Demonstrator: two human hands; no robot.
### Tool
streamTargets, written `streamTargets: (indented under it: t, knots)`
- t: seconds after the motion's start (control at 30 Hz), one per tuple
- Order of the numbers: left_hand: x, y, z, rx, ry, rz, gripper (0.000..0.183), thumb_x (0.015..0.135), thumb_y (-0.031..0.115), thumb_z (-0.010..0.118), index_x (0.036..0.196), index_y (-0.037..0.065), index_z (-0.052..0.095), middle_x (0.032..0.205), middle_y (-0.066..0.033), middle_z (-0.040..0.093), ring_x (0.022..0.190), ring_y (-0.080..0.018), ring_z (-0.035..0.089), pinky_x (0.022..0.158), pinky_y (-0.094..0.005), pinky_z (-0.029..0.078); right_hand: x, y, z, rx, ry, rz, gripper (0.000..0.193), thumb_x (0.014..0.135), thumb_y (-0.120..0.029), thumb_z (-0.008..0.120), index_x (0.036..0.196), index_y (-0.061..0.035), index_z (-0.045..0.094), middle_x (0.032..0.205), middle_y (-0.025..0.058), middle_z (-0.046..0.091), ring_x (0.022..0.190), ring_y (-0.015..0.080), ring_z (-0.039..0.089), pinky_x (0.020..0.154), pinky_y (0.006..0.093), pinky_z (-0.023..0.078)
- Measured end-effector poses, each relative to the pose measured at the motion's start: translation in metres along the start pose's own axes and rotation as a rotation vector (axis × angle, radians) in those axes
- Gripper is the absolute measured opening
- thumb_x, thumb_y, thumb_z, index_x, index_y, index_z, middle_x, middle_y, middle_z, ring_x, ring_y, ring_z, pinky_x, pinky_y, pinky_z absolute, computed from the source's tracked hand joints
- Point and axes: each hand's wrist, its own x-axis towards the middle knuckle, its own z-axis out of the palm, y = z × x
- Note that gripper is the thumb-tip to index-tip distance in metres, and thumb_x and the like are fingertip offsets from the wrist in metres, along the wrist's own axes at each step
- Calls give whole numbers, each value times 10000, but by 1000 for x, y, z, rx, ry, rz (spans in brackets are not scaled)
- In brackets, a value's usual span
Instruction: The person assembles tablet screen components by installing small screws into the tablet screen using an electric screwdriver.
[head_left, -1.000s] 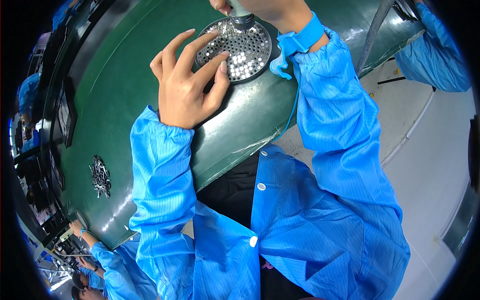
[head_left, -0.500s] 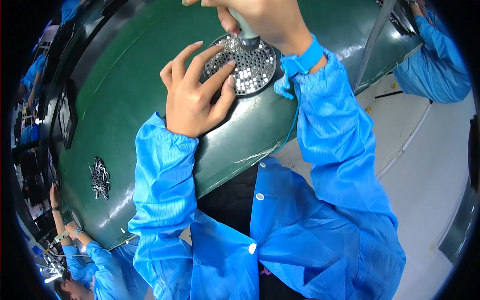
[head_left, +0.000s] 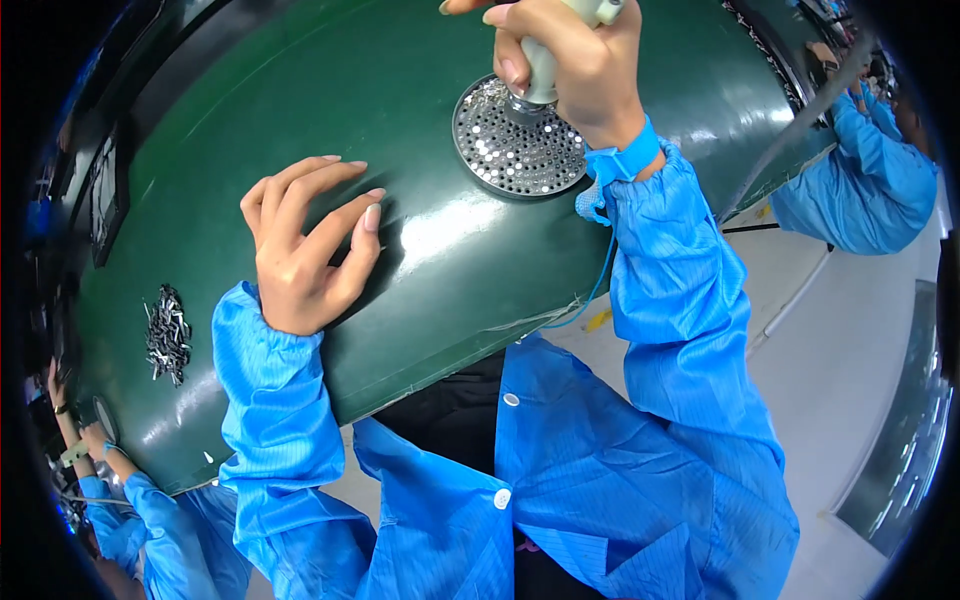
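My right hand point(head_left: 585, 65) is wrapped round a pale, thick-handled tool point(head_left: 541, 72) with a metal collar at its lower end. That collar is over the upper part of a round perforated metal disc point(head_left: 515, 155), dotted with holes and shiny spots; whether it touches the disc I cannot tell. To the left, my left hand point(head_left: 305, 250) is apart from the disc, fingers spread and curved above the green tabletop point(head_left: 420, 340), holding nothing. A blue strap circles my right wrist.
A small heap of black and silver screw-like pieces point(head_left: 168, 335) lies at the left of the table. A dark frame point(head_left: 108, 200) stands at the far left. Other people in blue sit at the right point(head_left: 860, 190) and lower left point(head_left: 180, 530). A grey cable point(head_left: 790, 135) hangs at the right.
My left hand has come off the disc and moved left and nearer to me. My right hand and the tool stay over the disc; the view has shifted a little.
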Motion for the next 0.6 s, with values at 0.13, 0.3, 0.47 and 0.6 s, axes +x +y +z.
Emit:
streamTargets:
  t: [0.13, 0.3, 0.47, 0.6]
  knots:
    - [-6, -1, -4, -60, -6, -3, 110, 778, 69, 736, 884, 76, 763, 1040, -61, 692, 1015, -239, 648, 910, -387, 389, 1, 4, 3, -12, 27, 13, 168, 821, 12, 583, 939, 83, 678, 833, 160, 723, 459, 116, 551, 430, 256, 467]
    - [-9, 0, -6, -110, -70, 19, 113, 806, 28, 710, 912, 43, 748, 1067, -96, 690, 1028, -263, 650, 912, -392, 405, 1, 7, 9, 1, 41, -13, 179, 815, -1, 587, 953, 81, 669, 895, 185, 731, 466, 120, 553, 428, 262, 465]
    - [-8, -2, -4, -104, -49, 18, 103, 791, 53, 734, 893, 57, 747, 1048, -77, 692, 991, -251, 650, 893, -393, 406, 2, 12, 11, 8, 26, -48, 183, 813, 5, 588, 962, 76, 667, 900, 185, 731, 475, 117, 552, 429, 261, 459]
    - [-7, -1, -1, -104, -29, 21, 91, 776, 71, 756, 867, 72, 746, 1027, -59, 693, 955, -238, 649, 871, -392, 407, 1, 10, 10, -15, 31, 1, 179, 814, 4, 589, 959, 75, 667, 897, 182, 730, 476, 115, 549, 433, 262, 460]
